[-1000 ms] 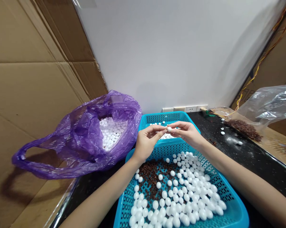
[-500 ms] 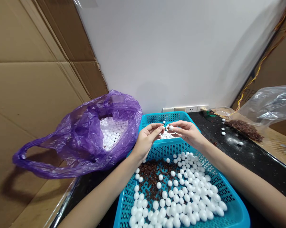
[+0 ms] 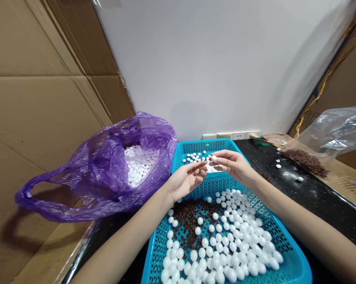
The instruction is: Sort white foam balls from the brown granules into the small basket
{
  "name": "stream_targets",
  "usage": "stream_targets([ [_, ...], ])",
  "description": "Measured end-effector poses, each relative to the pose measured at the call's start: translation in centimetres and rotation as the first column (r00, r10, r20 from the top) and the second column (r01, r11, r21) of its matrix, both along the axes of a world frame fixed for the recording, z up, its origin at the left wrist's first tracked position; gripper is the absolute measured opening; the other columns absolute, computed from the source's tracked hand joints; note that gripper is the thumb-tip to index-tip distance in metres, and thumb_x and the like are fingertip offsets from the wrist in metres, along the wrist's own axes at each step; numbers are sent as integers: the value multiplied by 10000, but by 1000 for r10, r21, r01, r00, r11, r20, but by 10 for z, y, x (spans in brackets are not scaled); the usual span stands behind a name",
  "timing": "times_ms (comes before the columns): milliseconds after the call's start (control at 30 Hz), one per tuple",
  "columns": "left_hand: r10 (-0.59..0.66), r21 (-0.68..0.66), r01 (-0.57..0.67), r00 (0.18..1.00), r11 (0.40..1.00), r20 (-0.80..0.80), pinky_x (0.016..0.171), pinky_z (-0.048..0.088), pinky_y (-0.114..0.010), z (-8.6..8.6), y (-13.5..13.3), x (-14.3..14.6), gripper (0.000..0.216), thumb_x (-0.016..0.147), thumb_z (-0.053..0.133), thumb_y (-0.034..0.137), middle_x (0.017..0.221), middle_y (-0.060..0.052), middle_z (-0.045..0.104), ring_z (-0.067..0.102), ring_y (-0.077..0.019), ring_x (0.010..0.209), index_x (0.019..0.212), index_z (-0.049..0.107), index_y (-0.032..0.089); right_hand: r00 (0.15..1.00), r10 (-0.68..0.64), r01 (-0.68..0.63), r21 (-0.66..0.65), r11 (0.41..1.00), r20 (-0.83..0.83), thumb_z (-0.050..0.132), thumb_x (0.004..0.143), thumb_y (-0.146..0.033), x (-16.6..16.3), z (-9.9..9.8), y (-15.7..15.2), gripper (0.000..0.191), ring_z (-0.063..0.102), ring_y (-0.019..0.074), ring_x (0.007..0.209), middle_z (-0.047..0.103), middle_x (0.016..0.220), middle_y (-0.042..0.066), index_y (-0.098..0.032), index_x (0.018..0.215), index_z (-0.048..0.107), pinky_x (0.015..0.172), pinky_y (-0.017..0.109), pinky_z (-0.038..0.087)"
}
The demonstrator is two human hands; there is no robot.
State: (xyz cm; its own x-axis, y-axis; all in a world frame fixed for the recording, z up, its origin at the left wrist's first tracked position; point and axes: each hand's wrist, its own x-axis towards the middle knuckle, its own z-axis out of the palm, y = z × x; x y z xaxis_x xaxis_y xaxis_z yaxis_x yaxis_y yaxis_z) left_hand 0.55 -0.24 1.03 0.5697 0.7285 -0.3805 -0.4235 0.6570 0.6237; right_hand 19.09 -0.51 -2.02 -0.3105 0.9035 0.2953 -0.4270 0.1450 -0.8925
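My right hand (image 3: 233, 165) pinches a small white ball (image 3: 213, 158) between thumb and fingers, above the far blue basket (image 3: 183, 149). Just left of it, my left hand (image 3: 186, 179) is turned partly palm up, fingers apart and loosely curved, with nothing visible in it. White balls (image 3: 194, 157) lie in the far basket under the hands. The near blue basket (image 3: 294, 252) holds many white balls (image 3: 243, 236) on the right and front, and loose dark brown bits (image 3: 192, 221) toward its left and back.
A purple plastic bag (image 3: 107, 165) with white balls inside stands at the left beside a cardboard sheet (image 3: 32, 118). To the right, brown bits (image 3: 306, 161) lie near a clear plastic bag (image 3: 337, 126). Several balls rest on the black tabletop (image 3: 322, 209). Sockets (image 3: 239, 135) line the wall.
My left hand has drawn down and away from the right hand, its fingers opening, so more balls in the far basket show. The right hand stays almost still with its ball.
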Motion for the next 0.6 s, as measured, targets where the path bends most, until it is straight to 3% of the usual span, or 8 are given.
stream_targets([
  [67, -15, 69, 17, 1000, 997, -27, 339, 281, -97, 0, -1, 0, 214, 908, 424, 144, 510, 46, 383, 368, -18, 398, 759, 561, 74, 1000, 8, -8, 6, 1000, 1, 731, 769, -228, 0, 0, 0, 99, 666, 153, 817, 698, 901, -10, -273, 857, 735, 712, 233, 518],
  [133, 19, 245, 4, 996, 969, -92, 333, 192, -106, -2, -3, 1, 183, 877, 511, 195, 477, 91, 267, 246, -8, 371, 722, 532, 101, 1000, 20, -20, 11, 1000, 6, 723, 777, -222, 0, 0, 0, 105, 666, 153, 824, 702, 886, -9, -271, 870, 732, 723, 235, 516],
  [200, 74, 456, 10, 984, 890, -164, 361, 177, -118, -3, -5, 1, 185, 804, 629, 252, 491, 98, 273, 224, -11, 398, 736, 513, 125, 999, 38, -38, 18, 999, 13, 720, 781, -222, 0, 0, -1, 106, 665, 158, 840, 704, 887, -7, -267, 877, 729, 743, 243, 514],
  [267, 88, 585, 61, 971, 809, -223, 384, 171, -138, -5, -7, 2, 258, 746, 691, 317, 513, 95, 306, 230, -20, 424, 770, 498, 147, 998, 52, -53, 25, 998, 20, 728, 774, -230, 0, -1, -2, 107, 665, 161, 845, 705, 893, -6, -266, 874, 728, 753, 250, 513],
  [433, 112, 664, 135, 942, 735, -316, 397, 144, -183, -5, -9, 2, 333, 740, 670, 433, 521, 97, 314, 217, -29, 421, 773, 471, 168, 998, 60, -61, 20, 998, 34, 743, 757, -240, -1, -2, -3, 103, 659, 147, 808, 704, 856, -7, -265, 857, 732, 713, 235, 515],
  [600, 135, 691, 156, 928, 705, -347, 395, 140, -200, -5, -9, 2, 366, 730, 665, 477, 519, 98, 342, 227, -25, 403, 773, 458, 178, 999, 41, -42, 36, 998, 29, 755, 734, -243, -2, -1, -3, 105, 643, 135, 739, 695, 810, -9, -266, 835, 740, 659, 234, 512],
])
